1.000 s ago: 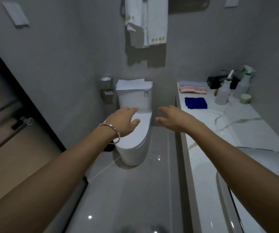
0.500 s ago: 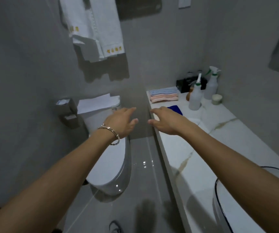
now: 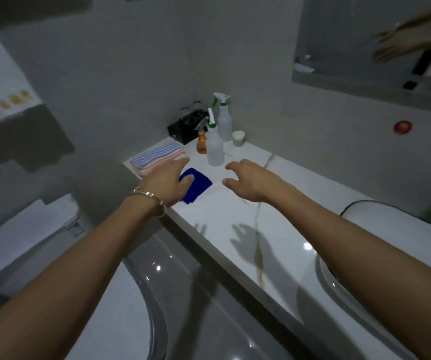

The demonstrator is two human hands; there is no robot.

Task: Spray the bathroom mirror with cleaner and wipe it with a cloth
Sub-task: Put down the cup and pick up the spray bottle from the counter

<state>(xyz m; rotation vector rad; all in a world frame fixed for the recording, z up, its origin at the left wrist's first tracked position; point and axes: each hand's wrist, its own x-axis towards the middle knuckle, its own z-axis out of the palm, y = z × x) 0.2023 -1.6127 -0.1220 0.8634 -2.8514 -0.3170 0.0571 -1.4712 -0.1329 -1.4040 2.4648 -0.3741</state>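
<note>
The mirror (image 3: 360, 42) hangs on the wall above the counter (image 3: 235, 219). Both of your hands are empty and spread, so I judge you are at the fetching step: your left hand (image 3: 169, 181) is over the near edge of the one blue cloth (image 3: 200, 185), contact unclear, and your right hand (image 3: 248, 180) reaches toward the nearer spray bottle (image 3: 215, 150) of two, the farther spray bottle (image 3: 224, 122) standing behind it. Next you likely need to pinch up the cloth and wrap your fingers round that bottle; around them are one orange bottle (image 3: 201, 144), one jar (image 3: 238, 138), one black box (image 3: 184, 127) and one pile of folded towels (image 3: 157, 157).
</note>
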